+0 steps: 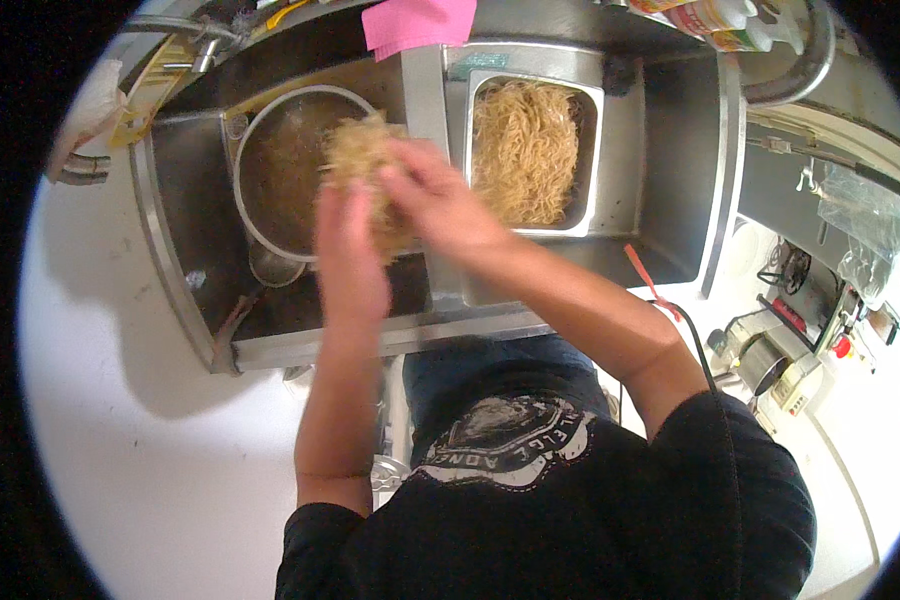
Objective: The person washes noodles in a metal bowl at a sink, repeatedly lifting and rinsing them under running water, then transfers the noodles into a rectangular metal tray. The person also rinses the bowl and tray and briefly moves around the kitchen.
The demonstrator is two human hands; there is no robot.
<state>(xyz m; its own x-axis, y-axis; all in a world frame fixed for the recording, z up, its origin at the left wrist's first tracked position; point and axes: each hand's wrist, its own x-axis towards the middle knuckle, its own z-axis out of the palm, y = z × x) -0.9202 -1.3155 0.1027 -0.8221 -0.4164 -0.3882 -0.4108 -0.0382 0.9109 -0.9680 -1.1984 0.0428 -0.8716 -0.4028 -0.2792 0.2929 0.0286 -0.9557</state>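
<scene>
A clump of pale noodles [364,150] is between my left hand [351,247] and my right hand [439,199], over the right rim of a large round pot [241,202] in the left sink basin. Both hands are blurred, with their fingers against the noodles. Brownish contents show in the pot, though what they are is unclear. To the right of my hands, a rectangular metal pan [594,172] full of noodles [526,154] stands in the right basin, near the divider.
The steel divider [426,97] separates the two basins. A pink cloth [418,26] hangs over the sink's back edge. Bottles [720,22] stand at the back right. A small round container [276,266] sits beside the pot. Red tape [649,277] is at the right basin's front.
</scene>
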